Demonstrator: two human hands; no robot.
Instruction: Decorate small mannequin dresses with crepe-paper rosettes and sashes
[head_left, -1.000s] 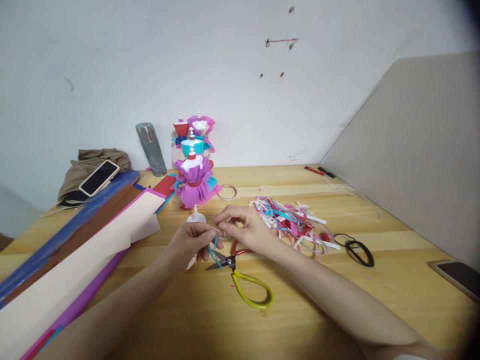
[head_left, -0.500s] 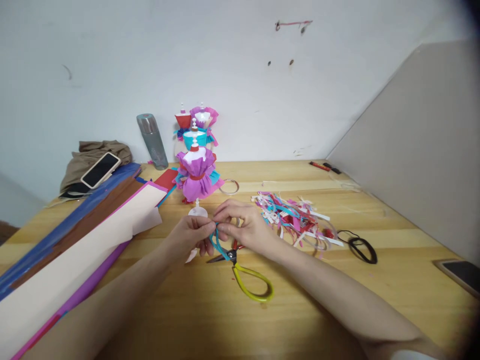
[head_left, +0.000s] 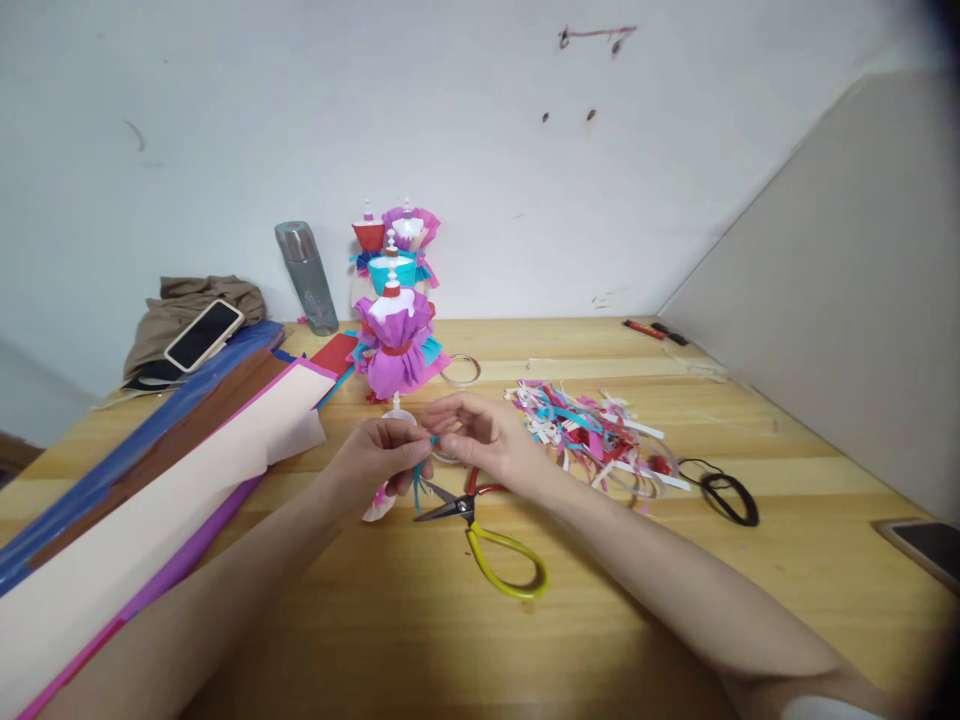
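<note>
A narrow blue paper strip (head_left: 418, 488) is pinched between the thumb and fingers of my left hand (head_left: 381, 455), its loose end hanging down. My right hand (head_left: 480, 437) meets it there, thumb and index finger closed on the strip's short upper end, the other fingers loosely curled. Just below lies a pair of scissors (head_left: 466, 508) with one yellow and one red handle, blades spread. Behind the hands a small mannequin stand wears a purple crepe paper dress (head_left: 395, 350) with a red waistband. A pale pink paper piece (head_left: 379, 506) lies partly hidden under my left hand.
Several more dressed mannequins (head_left: 391, 272) stand behind. Paper scraps (head_left: 581, 430) are heaped right of my hands, near a black hair tie (head_left: 729, 499). Paper sheets (head_left: 172, 470) fill the left side. A bottle (head_left: 307, 280), a phone (head_left: 204, 335) and a tape roll (head_left: 460, 370) stand or lie farther back.
The blue strip, looped between both hands before, now hangs downward from my left fingers. My hands have shifted slightly up, and more of the scissor blades shows.
</note>
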